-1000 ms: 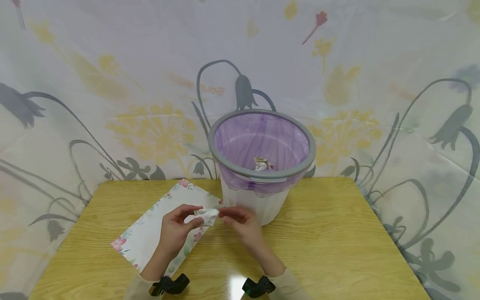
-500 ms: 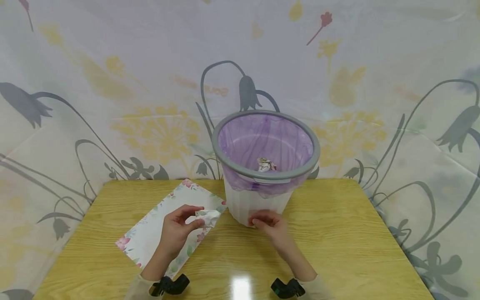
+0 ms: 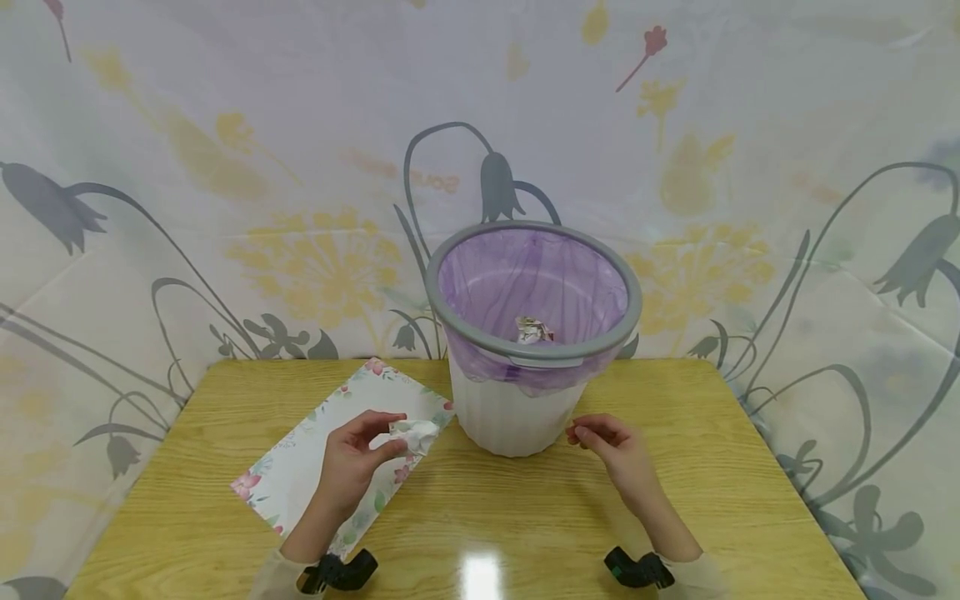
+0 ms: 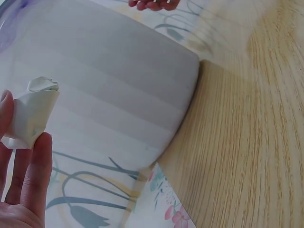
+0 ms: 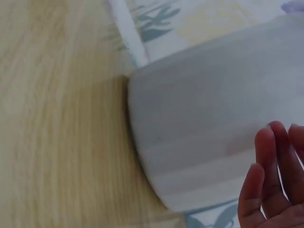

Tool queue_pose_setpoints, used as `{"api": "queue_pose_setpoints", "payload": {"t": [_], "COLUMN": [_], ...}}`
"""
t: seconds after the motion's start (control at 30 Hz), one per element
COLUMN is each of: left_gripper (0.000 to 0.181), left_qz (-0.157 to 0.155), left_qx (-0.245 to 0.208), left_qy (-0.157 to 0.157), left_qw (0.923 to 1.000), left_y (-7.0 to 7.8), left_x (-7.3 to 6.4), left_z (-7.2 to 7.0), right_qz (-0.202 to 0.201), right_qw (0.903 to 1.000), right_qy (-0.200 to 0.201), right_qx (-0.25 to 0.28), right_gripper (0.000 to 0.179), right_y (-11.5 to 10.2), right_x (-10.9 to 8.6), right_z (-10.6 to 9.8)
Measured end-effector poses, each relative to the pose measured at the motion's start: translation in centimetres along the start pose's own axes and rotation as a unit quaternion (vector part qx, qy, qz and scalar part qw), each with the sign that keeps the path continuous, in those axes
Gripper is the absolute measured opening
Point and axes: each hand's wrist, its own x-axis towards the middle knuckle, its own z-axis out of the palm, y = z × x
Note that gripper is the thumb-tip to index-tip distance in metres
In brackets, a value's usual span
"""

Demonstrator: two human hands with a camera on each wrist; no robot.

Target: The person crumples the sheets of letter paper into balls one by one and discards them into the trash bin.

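My left hand (image 3: pixel 352 457) pinches a crumpled piece of white paper (image 3: pixel 417 435) between thumb and fingers, over the flower-bordered sheet (image 3: pixel 300 467). Seen from the left wrist, the paper (image 4: pixel 34 116) is folded into a small wad, with fingers on both sides of it. My right hand (image 3: pixel 621 458) hangs at the lower right of the waste bin (image 3: pixel 506 417), its fingers loosely bent and nothing between them. In the right wrist view its fingers (image 5: pixel 267 156) overlap the bin's pale wall. A purple liner (image 3: pixel 487 275) covers the bin's inside, where a crumpled scrap (image 3: pixel 534 331) lies.
The bin stands on a yellow wood-grain table (image 3: pixel 480 508), close to a flower-patterned backdrop (image 3: pixel 300 125). Its grey rim (image 3: pixel 635 308) rises well above both hands. The patterned sheet lies flat and slanted, its right corner close to the bin's base.
My right hand has let go of the paper and moved right, passing in front of the bin to its right side. The left hand keeps holding the paper in nearly the same place.
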Motion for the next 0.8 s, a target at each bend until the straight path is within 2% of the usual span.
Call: {"api": "queue_pose_setpoints", "payload": {"t": [0.17,0.43,0.57,0.63,0.8], "left_gripper": [0.03,0.03,0.03,0.03,0.03], "left_qz": [-0.003,-0.004,-0.006,-0.005,-0.002], "left_qx": [-0.002,-0.008,-0.009,-0.011,-0.014], "left_qy": [0.008,0.009,0.012,0.012,0.01], "left_qw": [1.0,0.9999,0.9999,0.9999,0.9998], "left_y": [0.0,-0.1,0.0,0.0,0.0], "left_x": [-0.1,-0.3,-0.3,-0.3,-0.3], "left_z": [0.0,-0.1,-0.2,-0.2,-0.2], "right_qz": [-0.005,-0.024,-0.039,-0.05,-0.088], "right_qw": [0.9992,0.9943,0.9897,0.9861,0.9772], "right_qy": [0.038,0.102,0.137,0.148,0.156], "right_qx": [-0.009,-0.016,0.018,0.054,0.114], "right_gripper": [0.017,0.024,0.021,0.019,0.017], "right_y": [-0.7,-2.8,-4.4,-5.3,-7.2], "right_x": [0.6,2.3,3.2,3.7,4.7], "right_z": [-1.6,-3.8,-5.2,-6.0,-7.7]}}
